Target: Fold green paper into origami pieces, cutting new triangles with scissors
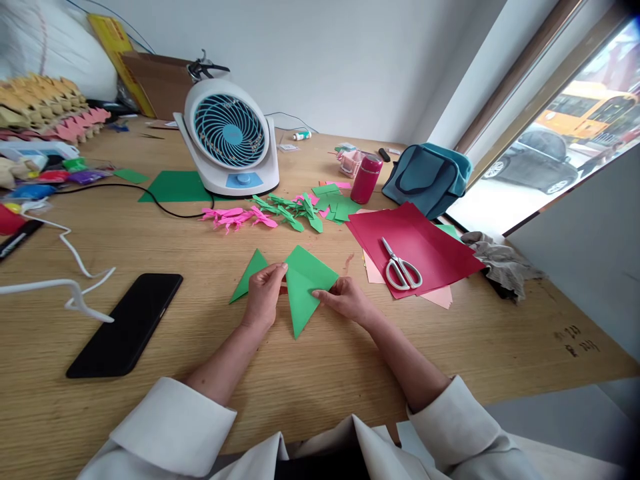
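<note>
You hold the green folded paper sheet (306, 288) flat on the pale wooden table (350, 373), directly in front of you between your two hands, probably so the hard surface backs each crease. Your left hand (263, 295) is closed on it, thumb and fingertips pinching the top edge where two pointed flaps meet. Your right hand (346, 299) is curled with its fingertips nipping the right-hand edge, which seems to stop the sheet from sliding. One pair of white-handled scissors (401, 268) lies blades closed on the stack of red paper sheets (425, 243) just right of your work, within easy reach of the right hand. One black smartphone (125, 325) lies face up to your left, well apart from the paper. Behind the sheet are two small heaps of finished folds, pink folded paper figures (236, 217) and green folded paper figures (289, 211). They overlap too much for an exact count, though each heap holds several. One white and blue desk fan (230, 137) faces you, and there is one maroon bottle (366, 179) and one teal bag (428, 177).
</note>
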Action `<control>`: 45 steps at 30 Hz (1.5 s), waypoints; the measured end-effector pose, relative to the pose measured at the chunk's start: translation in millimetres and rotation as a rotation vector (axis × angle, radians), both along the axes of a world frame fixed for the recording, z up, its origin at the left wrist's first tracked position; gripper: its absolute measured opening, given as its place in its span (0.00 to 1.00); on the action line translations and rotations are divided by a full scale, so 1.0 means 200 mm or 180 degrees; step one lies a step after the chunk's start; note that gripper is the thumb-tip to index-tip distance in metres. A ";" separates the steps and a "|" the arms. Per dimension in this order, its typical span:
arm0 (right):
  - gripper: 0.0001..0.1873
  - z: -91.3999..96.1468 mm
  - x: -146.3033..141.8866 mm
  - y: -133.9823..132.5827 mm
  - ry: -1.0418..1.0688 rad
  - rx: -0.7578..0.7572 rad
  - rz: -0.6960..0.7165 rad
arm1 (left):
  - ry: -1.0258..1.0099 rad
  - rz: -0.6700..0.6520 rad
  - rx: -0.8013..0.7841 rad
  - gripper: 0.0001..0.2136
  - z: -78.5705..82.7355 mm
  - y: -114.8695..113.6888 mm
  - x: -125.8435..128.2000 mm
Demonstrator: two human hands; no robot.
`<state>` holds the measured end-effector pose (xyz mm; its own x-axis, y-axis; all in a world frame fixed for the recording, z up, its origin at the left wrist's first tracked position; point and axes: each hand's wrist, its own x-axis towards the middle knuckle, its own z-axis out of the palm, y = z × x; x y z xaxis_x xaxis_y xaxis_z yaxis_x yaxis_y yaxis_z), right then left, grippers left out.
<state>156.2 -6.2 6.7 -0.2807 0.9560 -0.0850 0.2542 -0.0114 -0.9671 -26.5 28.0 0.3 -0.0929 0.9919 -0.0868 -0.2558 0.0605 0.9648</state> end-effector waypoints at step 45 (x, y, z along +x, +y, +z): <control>0.28 -0.03 0.04 0.05 -0.0002 0.0359 -0.0784 | 0.1309 -0.1324 0.1019 0.14 -0.01 -0.01 0.00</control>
